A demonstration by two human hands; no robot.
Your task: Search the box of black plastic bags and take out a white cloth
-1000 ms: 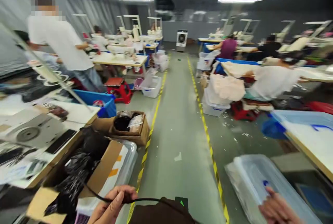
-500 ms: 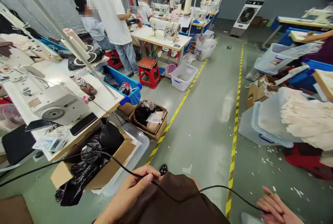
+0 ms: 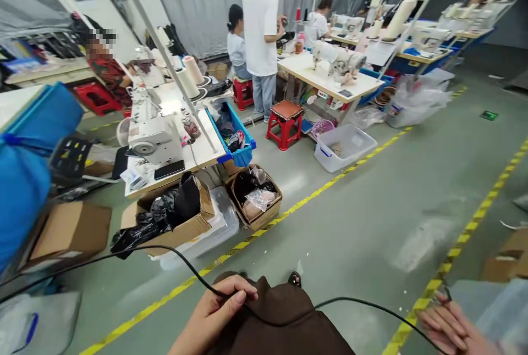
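A thin black cable [image 3: 355,300] runs from the left edge, through my left hand, across my brown garment [image 3: 289,316] and on to the lower right. My left hand [image 3: 225,308] is closed, with thumb and fingers pinching the cable in front of my lap. At the lower right, my right hand [image 3: 449,325] has its fingers curled together, and a small dark thing shows at its fingertips, too blurred to name. The cable passes beside or under that hand; whether it is gripped there I cannot tell.
A sewing table [image 3: 206,149] stands at left, with an open carton [image 3: 193,231] of black bags below. Beside it sits another carton [image 3: 268,217]. A clear bin [image 3: 346,146] and red stool [image 3: 284,124] are farther off. Yellow-black tape [image 3: 305,201] borders the aisle. A standing person [image 3: 259,25] is beyond.
The view has swung left, so tables and cartons appear farther right and more of the left side shows. My left hand keeps its pinch on the cable. My right hand's fingers look more curled.
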